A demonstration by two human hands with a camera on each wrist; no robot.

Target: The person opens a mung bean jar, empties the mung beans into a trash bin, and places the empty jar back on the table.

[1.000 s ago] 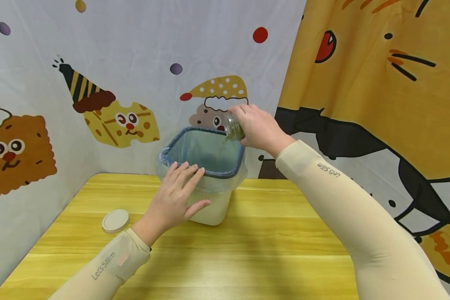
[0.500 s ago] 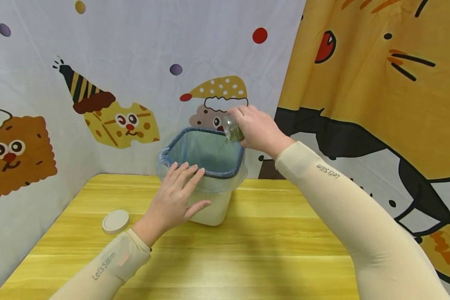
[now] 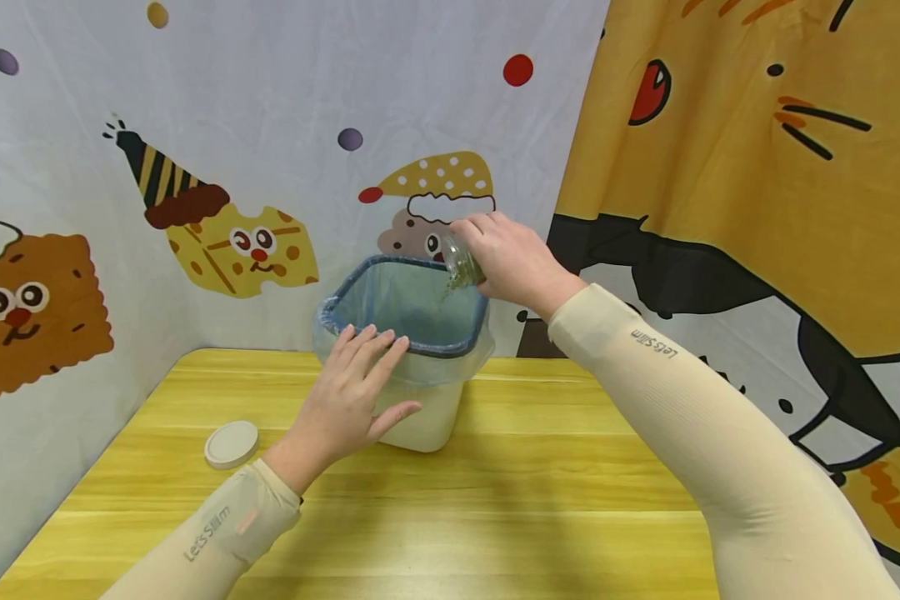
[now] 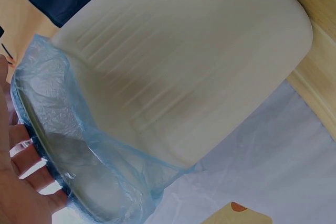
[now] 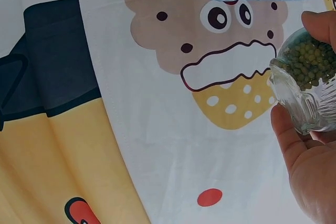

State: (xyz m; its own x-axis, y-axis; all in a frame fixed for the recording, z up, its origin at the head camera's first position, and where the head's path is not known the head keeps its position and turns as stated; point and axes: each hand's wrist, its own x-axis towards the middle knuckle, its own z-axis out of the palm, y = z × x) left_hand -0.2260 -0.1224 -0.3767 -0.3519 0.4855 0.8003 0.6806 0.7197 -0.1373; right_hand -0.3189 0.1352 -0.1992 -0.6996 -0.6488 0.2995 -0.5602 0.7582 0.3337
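Observation:
A small white bin (image 3: 420, 412) lined with a blue plastic bag (image 3: 408, 304) stands on the yellow table (image 3: 495, 492). My left hand (image 3: 352, 392) rests flat against the bin's near side, fingers straight at the rim; the left wrist view shows the bin wall (image 4: 189, 72) and bag edge (image 4: 79, 171). My right hand (image 3: 510, 258) grips a glass jar (image 3: 461, 258) tilted mouth-down over the bin's far right corner. Green beans (image 5: 310, 64) fill the jar (image 5: 307, 95) in the right wrist view, and a few fall into the bag.
A round white lid (image 3: 231, 442) lies on the table left of the bin. Cartoon-printed cloth (image 3: 232, 167) hangs behind and to the left, and a yellow cat curtain (image 3: 757, 167) hangs on the right. Open tabletop lies in front of the bin.
The right hand has shifted the jar slightly left and tipped it a little more, and beans now spill from its mouth. The left hand has stayed put.

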